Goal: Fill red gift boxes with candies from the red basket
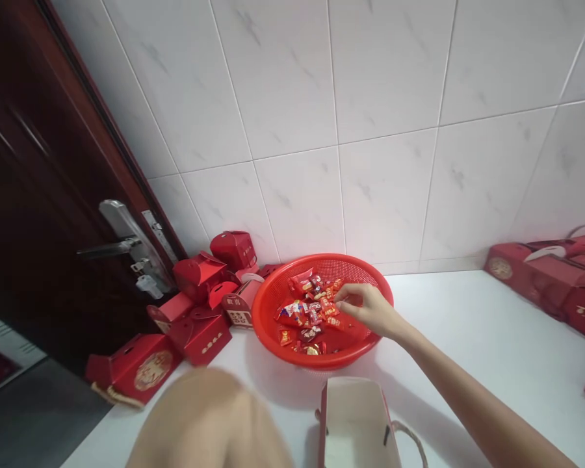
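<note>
My right hand (365, 308) reaches into a red plastic basket (361, 351) from the right. Its thumb and fingers pinch together at a red wrapped candy (329, 307). More candies in red, blue and brown wrappers lie loosely in the middle of the basket, some with gold. A blurred skin-coloured shape fills the bottom left, very close to the camera; it seems to be my left hand (209, 419), and its fingers cannot be made out. Between the two, in front of the basket, stands an open gift box (355, 393) with a pale inside and a rope handle.
Several closed red gift boxes (201, 335) are heaped left of the basket, beside a dark wooden door (34, 162) with a metal handle (121, 244). More red boxes (550, 276) line the right end of the white tabletop (439, 312). A tiled wall (385, 195) rises behind.
</note>
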### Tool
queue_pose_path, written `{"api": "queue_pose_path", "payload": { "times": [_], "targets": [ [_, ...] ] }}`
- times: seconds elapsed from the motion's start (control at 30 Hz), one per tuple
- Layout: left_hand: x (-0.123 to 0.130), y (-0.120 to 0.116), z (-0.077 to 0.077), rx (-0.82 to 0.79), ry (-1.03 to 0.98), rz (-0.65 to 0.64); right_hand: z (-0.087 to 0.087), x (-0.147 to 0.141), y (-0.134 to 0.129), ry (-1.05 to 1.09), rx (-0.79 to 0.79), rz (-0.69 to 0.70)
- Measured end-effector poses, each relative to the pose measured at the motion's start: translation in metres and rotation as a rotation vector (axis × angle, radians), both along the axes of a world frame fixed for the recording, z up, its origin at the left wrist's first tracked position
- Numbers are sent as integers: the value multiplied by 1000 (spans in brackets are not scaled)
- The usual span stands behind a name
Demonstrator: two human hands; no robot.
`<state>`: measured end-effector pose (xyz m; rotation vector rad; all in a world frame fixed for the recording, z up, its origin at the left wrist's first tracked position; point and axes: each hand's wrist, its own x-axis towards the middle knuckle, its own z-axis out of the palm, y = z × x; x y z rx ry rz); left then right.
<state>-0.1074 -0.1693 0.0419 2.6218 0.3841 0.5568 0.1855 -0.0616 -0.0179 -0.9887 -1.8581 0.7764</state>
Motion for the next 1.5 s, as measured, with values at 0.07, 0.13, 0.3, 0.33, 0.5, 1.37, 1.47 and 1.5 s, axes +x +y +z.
{"api": "queue_pose_path", "payload": {
  "times": [0.07,0.13,0.3,0.33,0.5,1.37,1.47,1.5],
  "targets": [
    [18,38,16,-69,-10,50,2,0,-1,21,-13,-1],
    [40,82,23,-250,10,219,4,1,0,38,-18,-10],
    [74,179,-2,-427,135,649,6,14,8,148,-60,-80],
    [77,193,-11,-385,257,676,6,17,10,172,-72,-104],
    [90,235,-36,-298,517,779,4,28,18,195,-145,-200],
    [84,216,-90,-431,144,641,5,23,19,262,-185,-263],
    [72,196,-102,-453,46,614,6,23,19,326,-215,-263],
    [70,192,-103,-459,22,609,6,23,19,335,-220,-266]
  ]
}}
